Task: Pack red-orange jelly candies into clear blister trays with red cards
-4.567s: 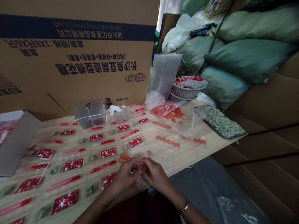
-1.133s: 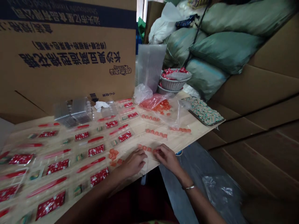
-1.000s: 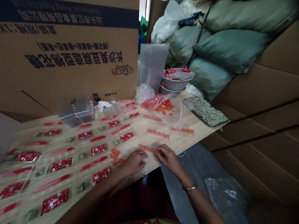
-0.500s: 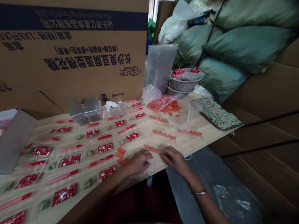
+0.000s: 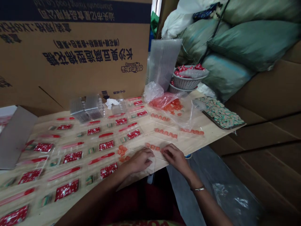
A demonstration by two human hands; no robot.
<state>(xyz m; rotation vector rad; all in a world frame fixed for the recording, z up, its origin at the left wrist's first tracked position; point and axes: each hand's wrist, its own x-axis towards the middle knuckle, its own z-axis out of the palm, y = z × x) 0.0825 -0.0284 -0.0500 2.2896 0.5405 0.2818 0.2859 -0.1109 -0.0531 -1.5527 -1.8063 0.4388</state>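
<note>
Left hand [image 5: 141,160] and right hand [image 5: 175,157] are resting curled over the tabletop [image 5: 188,145], beside a row of orange cubes [image 5: 152,147] (spacing is keeping them separate); any pinch: can't tell.

The person's left hand [image 5: 141,160] and right hand [image 5: 175,158] are bare, and so are both forearms, with no gloves or sleeves over them. A thin, shiny silver bangle [image 5: 198,189] circles the right wrist, its narrow metal band catching the light. Below the arms sits a dark maroon cloth garment [image 5: 141,201], plain as far as the dim light shows. A pale patterned fabric edge with red print [image 5: 143,224] shows along the bottom of the view.
</note>
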